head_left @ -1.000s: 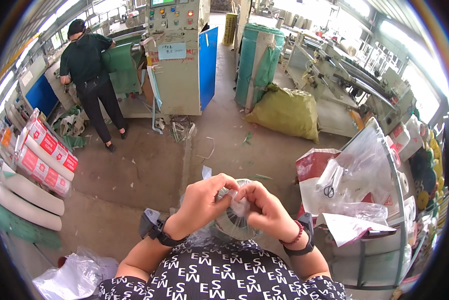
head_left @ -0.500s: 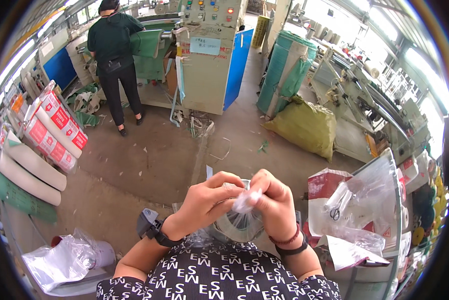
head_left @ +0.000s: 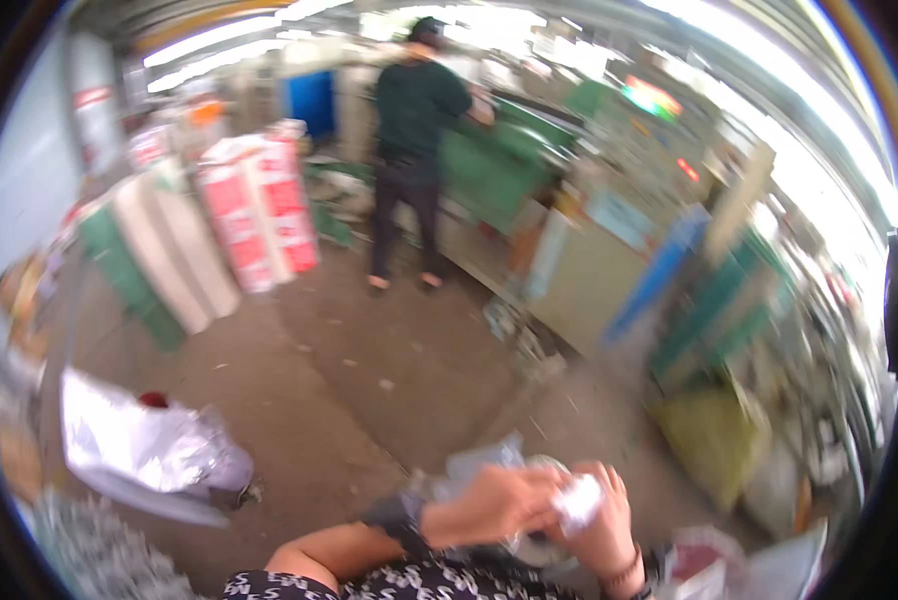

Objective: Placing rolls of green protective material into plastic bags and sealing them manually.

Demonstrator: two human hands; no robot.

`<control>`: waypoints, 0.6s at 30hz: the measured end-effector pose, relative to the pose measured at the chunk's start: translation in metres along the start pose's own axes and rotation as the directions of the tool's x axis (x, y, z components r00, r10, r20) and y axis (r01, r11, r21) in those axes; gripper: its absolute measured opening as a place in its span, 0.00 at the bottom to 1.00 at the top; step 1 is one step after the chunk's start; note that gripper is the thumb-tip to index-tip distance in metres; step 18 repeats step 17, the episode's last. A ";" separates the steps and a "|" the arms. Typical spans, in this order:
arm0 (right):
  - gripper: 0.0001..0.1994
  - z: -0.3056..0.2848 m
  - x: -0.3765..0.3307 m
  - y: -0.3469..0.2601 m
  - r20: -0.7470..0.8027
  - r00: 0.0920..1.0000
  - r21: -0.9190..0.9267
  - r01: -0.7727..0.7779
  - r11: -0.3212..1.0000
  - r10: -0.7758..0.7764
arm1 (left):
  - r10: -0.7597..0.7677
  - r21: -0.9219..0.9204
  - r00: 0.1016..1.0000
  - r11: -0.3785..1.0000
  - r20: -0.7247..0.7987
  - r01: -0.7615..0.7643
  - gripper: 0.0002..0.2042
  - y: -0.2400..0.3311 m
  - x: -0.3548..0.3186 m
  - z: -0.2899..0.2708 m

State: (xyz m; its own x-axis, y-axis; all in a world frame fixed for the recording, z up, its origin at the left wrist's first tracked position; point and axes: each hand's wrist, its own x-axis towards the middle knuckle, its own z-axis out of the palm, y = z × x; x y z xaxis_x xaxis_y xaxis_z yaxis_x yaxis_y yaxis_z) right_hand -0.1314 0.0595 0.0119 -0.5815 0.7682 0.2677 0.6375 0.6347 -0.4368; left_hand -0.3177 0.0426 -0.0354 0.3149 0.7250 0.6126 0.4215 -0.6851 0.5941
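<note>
My left hand (head_left: 494, 507) and my right hand (head_left: 606, 525) meet low in front of me, right of centre, both smeared by motion. Bunched clear plastic film (head_left: 578, 502) shines white between them. Right-hand fingers wrap round the film, while the left fingers reach across and pinch at its near side. A pale round object (head_left: 539, 552) shows partly beneath the hands; its kind is hidden. More clear plastic (head_left: 484, 460) lies just beyond my left hand.
A co-worker (head_left: 409, 150) stands at a machine with green sheet (head_left: 499, 170). Wrapped rolls (head_left: 259, 210) and pale rolls (head_left: 159, 250) lean at the left. A plastic-covered container (head_left: 154, 445) is near left. A yellow-green sack (head_left: 714, 440) sits at the right.
The view has swung left and blurred, so the co-worker, machine and sack appear further right. My hands sit lower and further right in the picture, still together at the plastic film.
</note>
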 end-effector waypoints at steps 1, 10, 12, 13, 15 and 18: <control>0.20 0.002 0.003 0.008 0.042 0.996 -0.090 0.084 0.992 -0.080 | -0.072 0.030 0.994 0.997 0.080 0.069 0.12 0.004 0.000 -0.002; 0.24 0.025 0.084 -0.027 0.191 0.811 0.310 0.485 0.818 -0.554 | -0.271 0.035 0.511 0.858 -0.816 0.512 0.16 0.017 -0.114 -0.014; 0.20 0.033 0.089 -0.018 0.120 0.763 0.443 0.532 0.722 -0.636 | -0.763 -0.721 -0.082 0.563 -0.641 0.404 0.24 0.040 -0.173 0.005; 0.19 0.031 0.087 -0.013 0.108 0.733 0.545 0.521 0.657 -0.671 | -0.730 -0.720 -0.157 0.572 -0.666 0.394 0.24 0.038 -0.192 0.036; 0.15 0.008 0.077 -0.003 0.100 0.650 0.645 0.535 0.546 -0.754 | -0.943 -0.904 -0.218 0.149 -0.252 0.401 0.33 0.021 -0.236 0.126; 0.15 0.008 0.055 0.008 0.113 0.527 0.746 0.514 0.422 -0.842 | -0.907 -0.988 -0.409 0.046 -0.102 0.145 0.34 0.003 -0.272 0.249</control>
